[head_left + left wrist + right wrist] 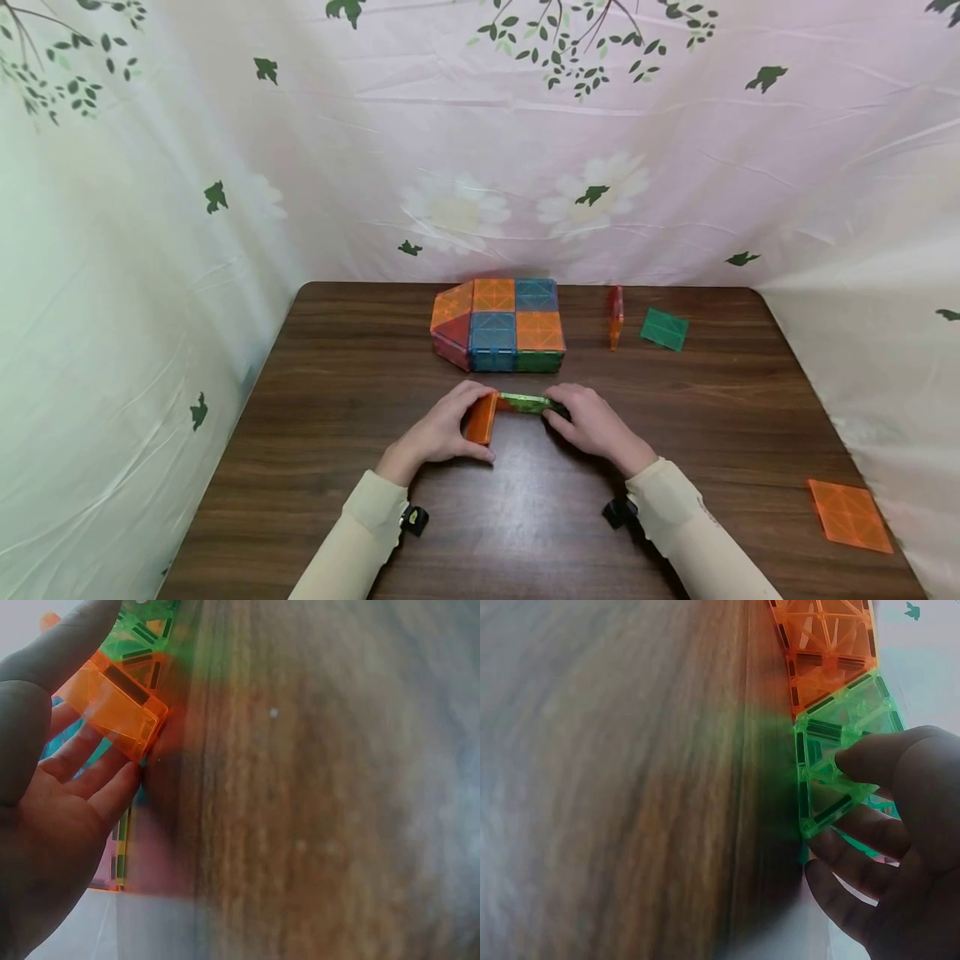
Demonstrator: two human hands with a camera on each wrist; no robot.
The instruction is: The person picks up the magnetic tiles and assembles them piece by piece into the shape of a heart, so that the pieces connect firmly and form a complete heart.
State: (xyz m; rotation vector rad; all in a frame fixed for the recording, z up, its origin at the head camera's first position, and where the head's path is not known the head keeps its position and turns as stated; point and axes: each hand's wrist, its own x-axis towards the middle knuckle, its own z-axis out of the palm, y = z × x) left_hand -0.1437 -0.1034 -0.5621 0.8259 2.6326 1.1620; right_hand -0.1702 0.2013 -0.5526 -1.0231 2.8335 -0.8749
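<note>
My left hand [450, 421] holds an orange magnetic tile [482, 418] between thumb and fingers, standing on edge on the table. A green magnetic tile [832, 754] stands upright, pinched by my right hand [596, 421] with the thumb on its near face. In the right wrist view, the green tile meets an orange tile [829, 645] at its edge. Just beyond both hands is a low block [493, 325] built from orange, blue, red and green magnetic tiles.
The dark wood table [330, 467] ends against a printed cloth [510, 150]. Right of the block, a red-orange tile piece [616, 318] stands on edge and a green tile [664, 329] lies flat. Another orange tile [851, 515] lies by the right edge.
</note>
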